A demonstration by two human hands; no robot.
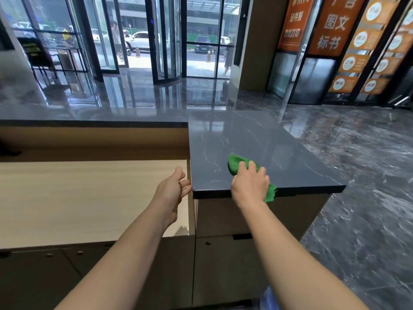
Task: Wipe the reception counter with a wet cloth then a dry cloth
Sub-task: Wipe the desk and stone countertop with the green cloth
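Cloth, green and bunched, sits under the right hand, whose fingers curl over it, pressing it to the dark counter at its near edge. Left hand hovers beside, fingers loosely spread, holding nothing, above a pale lower desk. No second cloth shows, and wet or dry is unclear, so wiping seems only partway.

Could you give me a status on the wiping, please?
Right hand grips green cloth on dark counter, near front edge. Left hand open at counter corner. Nothing in the way.
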